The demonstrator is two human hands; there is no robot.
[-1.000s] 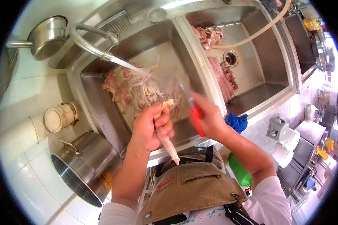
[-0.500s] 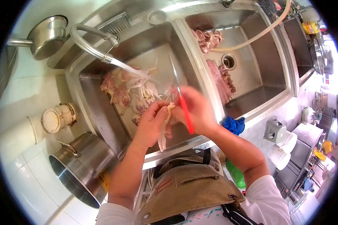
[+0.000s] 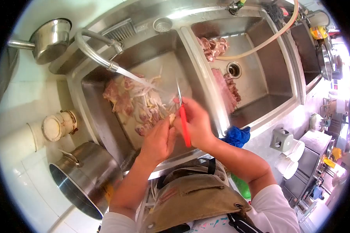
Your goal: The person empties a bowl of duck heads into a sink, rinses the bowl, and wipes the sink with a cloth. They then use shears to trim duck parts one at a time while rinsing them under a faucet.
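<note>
My right hand (image 3: 197,121) is closed around the red handle of a knife (image 3: 185,126), whose thin blade points up toward the back of the left basin. My left hand (image 3: 158,140) is closed on a pale piece of raw meat (image 3: 172,118); only its upper end shows past the fingers. The hands are close together over the front of the sink basin (image 3: 192,62). Beyond them lie several pieces of raw meat (image 3: 124,101), pinkish and pale. Water (image 3: 134,77) streams from the faucet (image 3: 95,56) over the pile.
In the right basin, more meat (image 3: 226,91) lies by the drain (image 3: 234,69), with a hose (image 3: 260,46) above. A blue cloth (image 3: 236,136) hangs on the front rim. A large steel pot (image 3: 91,174) stands at left, a saucepan (image 3: 52,40) above it.
My right hand and the knife have moved slightly left and down. The meat strip that hung below my left hand is now mostly hidden. Water still runs.
</note>
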